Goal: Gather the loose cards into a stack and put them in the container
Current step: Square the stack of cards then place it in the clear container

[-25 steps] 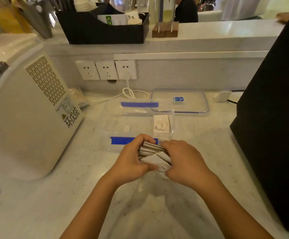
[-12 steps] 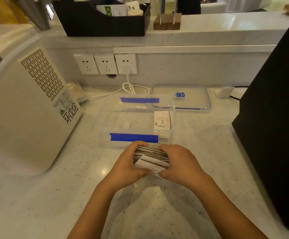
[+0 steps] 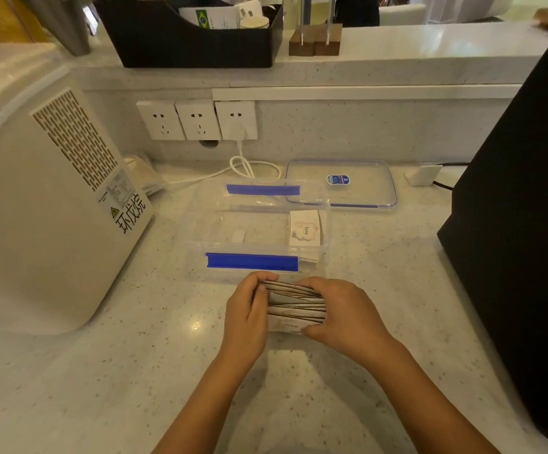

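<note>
both hands are clamped on the cards (image 3: 295, 306), left hand (image 3: 249, 317) and right hand (image 3: 341, 317) squeezing the ends of a thin papery stack just above the speckled stone counter (image 3: 135, 371), right in front of the clear plastic container (image 3: 256, 224) with its blue clips. one more card (image 3: 304, 228) sits flat inside. compared to a second ago the fanned-out cards are squared up tighter and sit flatter.
</note>
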